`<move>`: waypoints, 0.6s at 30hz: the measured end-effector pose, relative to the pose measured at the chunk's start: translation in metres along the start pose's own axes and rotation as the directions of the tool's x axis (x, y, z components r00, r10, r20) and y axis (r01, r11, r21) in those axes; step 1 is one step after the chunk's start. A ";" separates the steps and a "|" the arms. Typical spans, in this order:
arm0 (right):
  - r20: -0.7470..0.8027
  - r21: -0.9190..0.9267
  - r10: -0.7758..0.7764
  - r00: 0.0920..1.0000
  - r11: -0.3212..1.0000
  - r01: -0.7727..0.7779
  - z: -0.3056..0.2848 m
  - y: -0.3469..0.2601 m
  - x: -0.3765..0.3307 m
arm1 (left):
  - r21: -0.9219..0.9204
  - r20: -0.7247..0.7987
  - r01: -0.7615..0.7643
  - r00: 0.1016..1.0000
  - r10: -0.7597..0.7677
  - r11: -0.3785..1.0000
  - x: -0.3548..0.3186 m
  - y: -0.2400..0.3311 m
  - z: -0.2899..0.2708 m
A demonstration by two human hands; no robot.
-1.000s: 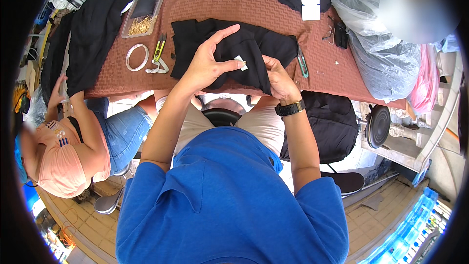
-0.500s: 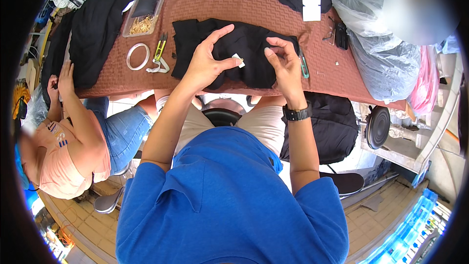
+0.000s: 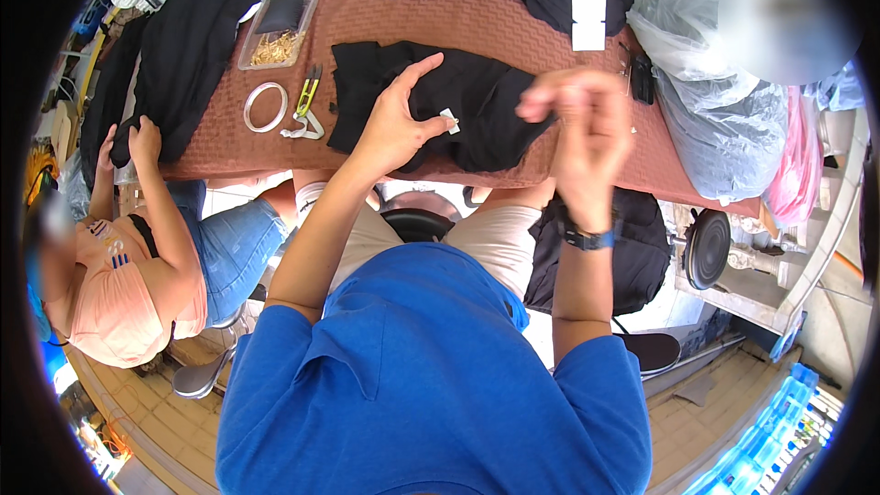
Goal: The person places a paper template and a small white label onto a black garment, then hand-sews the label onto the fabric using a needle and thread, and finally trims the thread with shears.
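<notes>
Two bare hands worked over a black cloth [image 3: 477,110] that lay on the brown worktop [image 3: 513,27], right in front of the person. The left hand [image 3: 396,124] rested flat on the cloth with its fingers [image 3: 417,73] spread wide, and its thumb touched a small white tag [image 3: 449,119]. The right hand [image 3: 582,133] was lifted above the cloth's right edge. Its fingers were bunched close as if pinching something tiny, but it was too blurry to tell what, if anything, they held. The cloth looked soft, light and floppy, so it would likely bunch up easily; an edge or the spot by the tag seemed a good place to hold it. Some cloth hid under the left hand. Small snips [image 3: 305,96] and a ring [image 3: 266,106] lay nearby.
</notes>
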State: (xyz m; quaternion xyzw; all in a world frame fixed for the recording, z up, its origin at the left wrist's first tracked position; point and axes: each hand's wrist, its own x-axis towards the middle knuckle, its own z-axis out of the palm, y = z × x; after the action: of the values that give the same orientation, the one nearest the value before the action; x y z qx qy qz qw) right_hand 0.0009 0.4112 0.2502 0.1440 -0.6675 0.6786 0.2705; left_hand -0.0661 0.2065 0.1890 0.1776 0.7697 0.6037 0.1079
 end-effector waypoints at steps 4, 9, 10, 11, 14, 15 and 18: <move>-0.109 0.043 -0.337 0.935 0.938 0.343 -0.050 -0.053 0.027 | 0.056 -0.036 0.025 0.999 -0.023 0.998 -0.002 -0.005 -0.005; -0.040 0.119 -0.418 0.908 0.900 0.419 -0.113 -0.135 0.027 | 0.086 -0.022 0.035 0.999 -0.033 0.996 0.002 -0.007 -0.002; -0.036 0.115 -0.434 0.900 0.893 0.435 -0.115 -0.140 0.025 | 0.080 -0.023 0.034 0.999 -0.033 0.996 0.002 -0.007 -0.002; -0.033 0.110 -0.450 0.893 0.886 0.450 -0.117 -0.145 0.024 | 0.074 -0.024 0.034 0.999 -0.032 0.997 0.001 -0.007 -0.002; -0.085 0.068 -0.393 0.916 0.915 0.398 -0.111 -0.153 0.017 | 0.012 -0.017 0.000 1.000 0.000 1.000 0.000 -0.003 -0.001; -0.117 0.045 -0.358 0.926 0.930 0.365 -0.108 -0.155 0.014 | -0.023 0.002 -0.018 1.000 0.018 1.000 0.001 0.000 0.000; -0.073 -0.377 -0.177 0.982 0.916 0.137 -0.072 -0.123 0.013 | -0.112 0.035 -0.049 0.998 0.053 0.992 0.001 0.009 0.000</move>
State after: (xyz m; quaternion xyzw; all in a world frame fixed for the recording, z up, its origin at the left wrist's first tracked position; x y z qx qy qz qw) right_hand 0.0710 0.4796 0.3551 0.1072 -0.7545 0.5232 0.3813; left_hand -0.0658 0.2086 0.1973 0.2024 0.7278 0.6448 0.1168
